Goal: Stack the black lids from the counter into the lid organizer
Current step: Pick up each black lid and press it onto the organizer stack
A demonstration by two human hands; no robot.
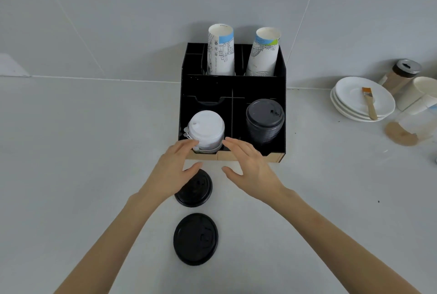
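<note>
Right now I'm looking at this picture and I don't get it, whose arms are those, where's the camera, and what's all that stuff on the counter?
This is one picture from a camera worn on a person's head, looking forward and down, so the two bare arms are the wearer's own. There is no machine.

The left hand and right hand are open and hold nothing. They hover on either side of a stack of white lids in the front left compartment of a black organizer. The front right compartment holds a stack of black lids. Two paper cups stand at the back.

On the counter, two loose black lids lie in front of the organizer: the nearer lid in full view, the farther lid partly under the left hand.

At the right are white saucers with a brush on top.
</note>
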